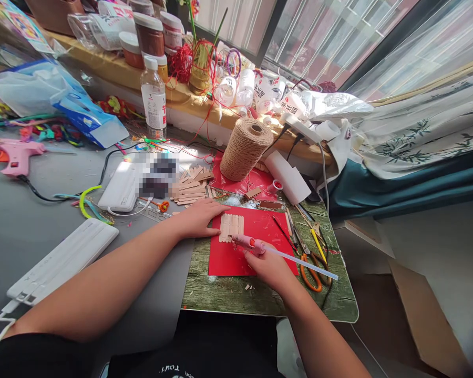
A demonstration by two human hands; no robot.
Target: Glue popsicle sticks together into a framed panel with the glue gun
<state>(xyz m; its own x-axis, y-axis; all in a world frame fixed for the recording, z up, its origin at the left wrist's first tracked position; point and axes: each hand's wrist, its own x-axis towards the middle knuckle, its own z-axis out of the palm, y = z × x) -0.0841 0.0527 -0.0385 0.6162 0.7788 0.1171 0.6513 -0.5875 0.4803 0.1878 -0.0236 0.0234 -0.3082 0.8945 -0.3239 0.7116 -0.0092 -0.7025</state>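
Note:
A small panel of wooden craft sticks (pixel 232 227), laid side by side, rests on a red sheet (pixel 256 262). My right hand (pixel 268 265) is wrapped round a pink hot glue gun (pixel 249 242), its nozzle over the lower part of the panel. A long clear glue stick (pixel 303 263) juts out of the gun's back to the right. Flat beside the panel's left edge lies my left hand (pixel 201 218), fingers stretched out and holding nothing. Whether its fingertips touch the sticks I cannot tell.
Orange-handled scissors (pixel 310 273) and a yellow pen (pixel 318 244) lie right of the sheet. Behind stand a twine spool (pixel 246 148) and loose craft sticks (pixel 192 185). White power banks (pixel 65 260), a second pink glue gun (pixel 16 156) and a bottle (pixel 153 100) occupy the left side.

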